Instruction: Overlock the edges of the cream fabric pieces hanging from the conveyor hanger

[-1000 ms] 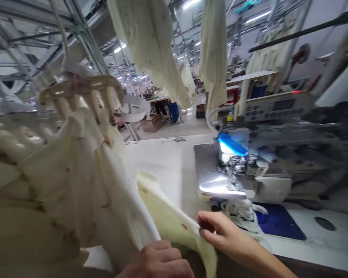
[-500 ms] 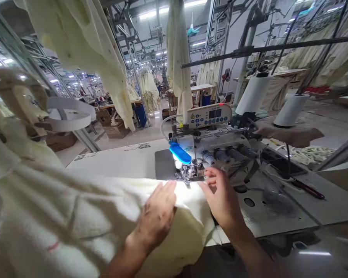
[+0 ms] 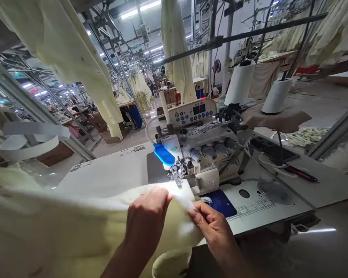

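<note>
Head view: a pale cream, soft woven fabric panel [image 3: 75, 224] is seen spread from the lower left across the white worktable [image 3: 110, 175] up to the white overlock sewing machine [image 3: 197, 162].
Key relation: the cloth's leading edge is held just in front of and below the machine's metal presser foot [image 3: 177, 175]; the foot lies forward and slightly right of both hands.
Long axis: the cloth is run from far left toward the foot, roughly across the table.
Left hand [image 3: 146, 222]: closed over the upper fold of the cloth, knuckles up, the nearer hand to the foot.
Right hand [image 3: 213, 227]: thumb and fingers are pinched narrowly on the cloth's right-hand corner, just beside the left hand.
Gap: the edge appears close to the foot; whether it is touching cannot be told.
Surface: a dark blue mat [image 3: 220, 202] is set in the table just right of the hands, a printed ruler strip [image 3: 251, 212] beyond it.
Room: two white thread cones [image 3: 240, 83] are stood behind the machine; cream garments [image 3: 176, 46] are hung overhead along a factory aisle.
</note>
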### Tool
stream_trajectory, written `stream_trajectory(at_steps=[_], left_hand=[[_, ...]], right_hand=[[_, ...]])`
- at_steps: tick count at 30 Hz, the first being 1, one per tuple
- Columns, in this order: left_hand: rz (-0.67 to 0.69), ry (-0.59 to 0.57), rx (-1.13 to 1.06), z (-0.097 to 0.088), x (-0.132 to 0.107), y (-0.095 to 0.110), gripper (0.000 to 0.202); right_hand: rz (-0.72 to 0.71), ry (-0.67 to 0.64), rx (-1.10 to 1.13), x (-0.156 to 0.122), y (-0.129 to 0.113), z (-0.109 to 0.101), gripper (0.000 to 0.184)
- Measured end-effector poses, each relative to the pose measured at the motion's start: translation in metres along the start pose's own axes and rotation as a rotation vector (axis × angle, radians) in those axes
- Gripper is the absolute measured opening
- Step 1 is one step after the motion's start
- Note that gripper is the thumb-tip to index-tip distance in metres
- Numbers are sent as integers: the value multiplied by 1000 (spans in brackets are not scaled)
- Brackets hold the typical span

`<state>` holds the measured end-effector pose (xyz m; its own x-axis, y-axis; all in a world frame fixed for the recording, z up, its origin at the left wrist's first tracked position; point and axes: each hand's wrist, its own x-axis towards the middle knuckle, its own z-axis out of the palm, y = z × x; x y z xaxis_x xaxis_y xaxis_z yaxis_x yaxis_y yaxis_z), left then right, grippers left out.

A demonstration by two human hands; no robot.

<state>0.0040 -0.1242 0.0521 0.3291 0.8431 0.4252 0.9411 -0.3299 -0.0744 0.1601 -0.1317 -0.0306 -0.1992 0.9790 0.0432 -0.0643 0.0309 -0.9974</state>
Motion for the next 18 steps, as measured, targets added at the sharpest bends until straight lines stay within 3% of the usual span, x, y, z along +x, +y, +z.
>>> stream_trajectory(at_steps=[4, 7, 11, 18], left_hand=[[-132, -151, -280, 27, 19, -1, 21], [-185, -273, -375, 35, 29, -8, 15], [-154, -388, -306, 31, 27, -16, 25], [-13, -402, -88, 24, 19, -10, 28]], right_hand=[[-7, 111, -28, 15, 5, -3, 33], [-9, 142, -77, 20, 16, 0, 41], [12, 89, -74, 12, 22, 5, 48], [62, 63, -263, -19, 10, 2, 44]])
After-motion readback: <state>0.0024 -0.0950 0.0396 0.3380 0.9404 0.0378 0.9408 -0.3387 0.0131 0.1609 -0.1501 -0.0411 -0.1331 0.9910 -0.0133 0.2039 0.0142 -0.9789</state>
